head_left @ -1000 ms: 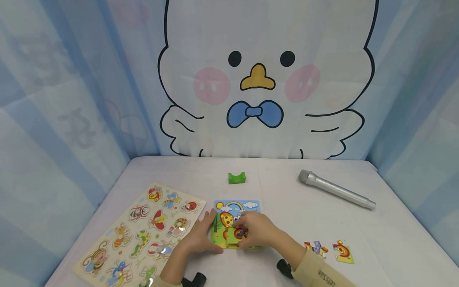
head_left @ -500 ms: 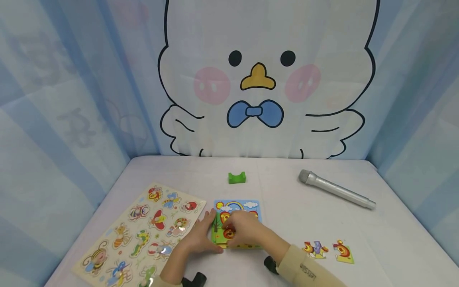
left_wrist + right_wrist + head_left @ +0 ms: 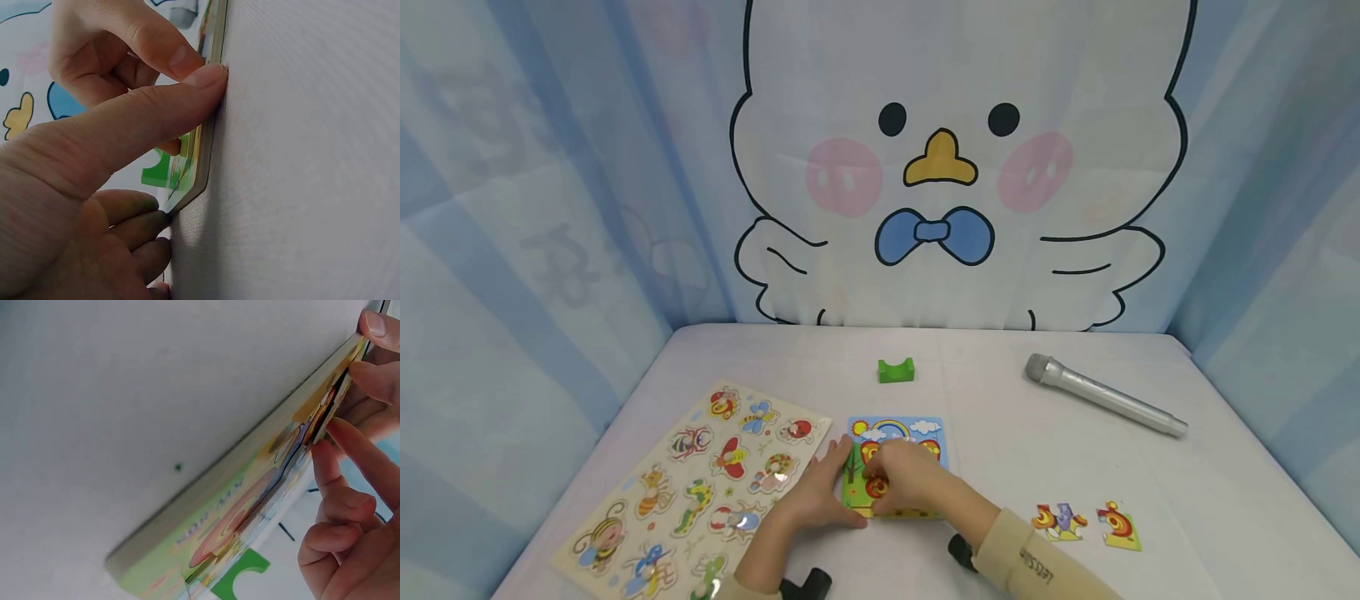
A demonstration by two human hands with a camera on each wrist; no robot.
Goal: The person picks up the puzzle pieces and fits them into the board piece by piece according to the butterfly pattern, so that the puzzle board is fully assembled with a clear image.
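Note:
A small picture puzzle board (image 3: 917, 427) with a rainbow, sun and clouds lies flat at the middle front of the table. My left hand (image 3: 820, 497) steadies its near left corner, thumb along the front edge and fingertips against the left side. In the left wrist view that thumb (image 3: 169, 103) crosses the board's edge. My right hand (image 3: 912, 477) pinches a puzzle piece (image 3: 877, 487) with a round reddish-brown print over the lower left of the board. The right wrist view shows the piece tilted slightly up from the board, at the fingertips. The right hand covers much of the picture.
Two loose puzzle pieces, one purple and red (image 3: 1062, 522) and one with a snail-like print (image 3: 1120, 527), lie to the right. A large insect puzzle board (image 3: 658, 454) is on the left. Behind are a green notched block (image 3: 896, 372) and a silver microphone (image 3: 1105, 396).
My right hand has moved left across the board with the puzzle piece, to its lower left, and then stays nearly still. My left hand keeps its place at the corner.

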